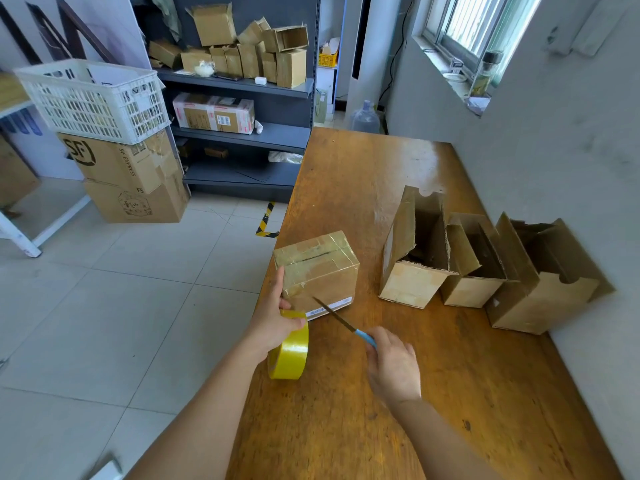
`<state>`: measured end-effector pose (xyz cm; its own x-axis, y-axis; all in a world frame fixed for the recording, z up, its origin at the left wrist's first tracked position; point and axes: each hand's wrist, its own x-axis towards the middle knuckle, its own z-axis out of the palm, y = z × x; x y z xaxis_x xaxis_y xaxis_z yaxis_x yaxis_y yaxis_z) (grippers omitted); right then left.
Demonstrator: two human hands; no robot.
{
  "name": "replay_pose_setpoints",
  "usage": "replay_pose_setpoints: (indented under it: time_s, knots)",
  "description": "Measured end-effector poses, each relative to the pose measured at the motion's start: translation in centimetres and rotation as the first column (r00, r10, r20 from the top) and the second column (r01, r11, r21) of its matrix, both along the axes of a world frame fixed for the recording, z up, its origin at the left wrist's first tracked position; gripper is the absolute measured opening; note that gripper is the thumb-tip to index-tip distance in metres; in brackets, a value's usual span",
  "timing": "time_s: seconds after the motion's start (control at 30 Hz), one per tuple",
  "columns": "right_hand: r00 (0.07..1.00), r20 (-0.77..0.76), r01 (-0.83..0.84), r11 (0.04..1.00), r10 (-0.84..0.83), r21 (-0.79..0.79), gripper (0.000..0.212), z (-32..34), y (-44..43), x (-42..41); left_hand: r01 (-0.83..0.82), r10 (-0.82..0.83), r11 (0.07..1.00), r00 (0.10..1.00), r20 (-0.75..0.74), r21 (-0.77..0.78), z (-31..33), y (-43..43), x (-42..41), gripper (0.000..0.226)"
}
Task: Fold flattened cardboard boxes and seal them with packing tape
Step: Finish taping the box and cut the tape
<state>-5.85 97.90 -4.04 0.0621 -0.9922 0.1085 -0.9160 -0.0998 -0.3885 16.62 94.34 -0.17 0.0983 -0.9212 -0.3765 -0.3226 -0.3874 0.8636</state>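
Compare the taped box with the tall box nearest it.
The taped box is sealed under glossy tape; the tall box stands open, flaps up. The taped box is squatter, the tall box higher. The left hand, holding the tape roll, touches only the taped box. Both are brown cardboard on the table.

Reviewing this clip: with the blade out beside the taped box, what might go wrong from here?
1. The blade in the right hand points toward the left hand, which holds the tape roll by the taped box; a slip could cut fingers.
2. The taped box sits at the left edge of the table; a push might tip it off.
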Motion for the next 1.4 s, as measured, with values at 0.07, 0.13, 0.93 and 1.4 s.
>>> replay_pose_setpoints:
  time_s: [0.07, 0.13, 0.93, 1.4]
  knots:
    - [0.997, 0.077, -0.021, 0.998, 0.024, -0.051, 0.008, 0.5, 0.2, 0.6, 0.003, -0.003, 1.000, 1.000, -0.001, -0.003, 0.1, 0.0, -0.1, 0.110]
    - [0.995, 0.072, -0.065, 0.990, 0.074, -0.126, 0.014, 1.1, 0.0, 1.3, 0.003, -0.003, 1.000, 1.000, 0.000, -0.005, 0.2, 0.0, 0.0, 0.110]
    - [0.879, -0.438, -0.266, 0.957, 0.189, -0.120, 0.025, 6.5, -3.9, 3.6, 0.015, 0.000, 0.997, 0.981, 0.193, -0.077, 0.6, -0.1, -1.0, 0.112]
    - [0.833, -0.488, -0.307, 0.951, 0.261, -0.016, 0.017, 7.7, -3.9, 5.2, 0.003, 0.019, 0.996, 0.971, 0.240, -0.093, 1.2, -0.9, -0.8, 0.106]
